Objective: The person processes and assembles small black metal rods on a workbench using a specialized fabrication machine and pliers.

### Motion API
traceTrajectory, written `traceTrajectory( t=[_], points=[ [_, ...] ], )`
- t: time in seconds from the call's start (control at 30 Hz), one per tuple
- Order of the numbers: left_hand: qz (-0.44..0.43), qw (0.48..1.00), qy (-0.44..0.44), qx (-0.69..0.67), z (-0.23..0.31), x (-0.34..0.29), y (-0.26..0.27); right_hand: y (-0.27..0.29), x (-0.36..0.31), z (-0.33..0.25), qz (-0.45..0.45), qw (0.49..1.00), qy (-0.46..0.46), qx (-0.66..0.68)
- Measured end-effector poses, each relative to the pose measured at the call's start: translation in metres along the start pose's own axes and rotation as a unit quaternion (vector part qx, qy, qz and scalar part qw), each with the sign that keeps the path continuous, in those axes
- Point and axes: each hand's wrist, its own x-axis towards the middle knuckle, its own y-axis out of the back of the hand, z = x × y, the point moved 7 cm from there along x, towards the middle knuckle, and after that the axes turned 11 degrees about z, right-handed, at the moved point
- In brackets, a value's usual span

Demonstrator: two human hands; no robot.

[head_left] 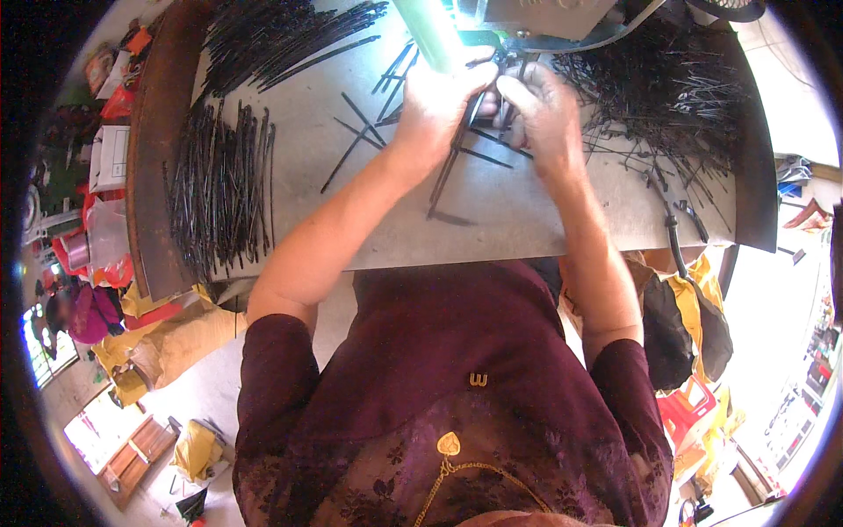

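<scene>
My left hand (pixel 430 110) is closed round several thin black rods (pixel 451 162), whose ends slant down toward the table's near edge. Close beside it, my right hand (pixel 546 110) has its fingers bent and pinched at the upper part of the same rods, below a machine head (pixel 562 19). Glare and the fingers hide the exact contact points. Loose black rods (pixel 356 132) lie crossed on the grey metal tabletop (pixel 351 233) left of my left hand, and a few more lie under both hands.
Neat bundles of black rods (pixel 224 189) lie at the left, with another stack (pixel 277 39) behind. At the right is a tangled heap of dark thin pieces (pixel 676 97). A bright lamp tube (pixel 428 33) hangs over my hands. A dark-handled tool (pixel 672 230) rests near the right front edge.
</scene>
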Motion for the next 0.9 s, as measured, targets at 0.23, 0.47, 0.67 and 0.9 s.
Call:
traceTrajectory(
  t=[0.23,0.47,0.67,0.9],
  points=[
    [-0.090,0.992,0.080,0.048,-0.001,0.019,0.008,0.002,0.016,0.003,-0.109,0.993,-0.048,-0.025],
    [-0.051,0.994,0.077,0.056,-0.003,0.014,0.010,-0.001,0.013,0.007,-0.078,0.991,-0.081,0.077],
    [-0.046,0.987,0.121,0.091,0.001,-0.030,0.013,-0.007,0.000,0.007,-0.094,0.991,-0.082,0.036],
    [-0.061,0.990,0.076,0.104,0.000,-0.049,0.014,-0.016,-0.004,0.006,-0.132,0.990,-0.052,0.016]
  ],
)
